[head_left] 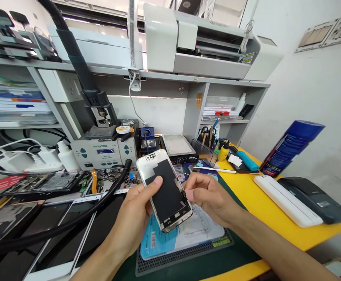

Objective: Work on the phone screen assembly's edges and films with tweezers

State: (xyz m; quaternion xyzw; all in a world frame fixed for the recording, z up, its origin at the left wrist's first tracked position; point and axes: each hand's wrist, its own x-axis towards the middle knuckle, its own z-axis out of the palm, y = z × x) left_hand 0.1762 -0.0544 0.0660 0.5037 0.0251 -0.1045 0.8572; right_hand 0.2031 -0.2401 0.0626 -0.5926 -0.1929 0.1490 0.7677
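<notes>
A phone screen assembly (166, 191) is tilted in front of me, its back facing up, with a large black sheet and silver metal showing. My left hand (139, 203) grips its left edge, thumb pressed on the black sheet. At the right edge, my right hand (205, 193) has its thumb and index finger pinched together; what lies between them is too small to make out. Under the screen lies a blue and white packet (185, 238) on a dark perforated mat (173, 267).
Several phone screens (79, 218) lie at left, crossed by a thick black hose (100, 205). Behind stand a hot air station (103, 152) and a flat heating plate (179, 146). At right are a blue spray can (290, 148), a yellow bottle (223, 152) and a white device (287, 199).
</notes>
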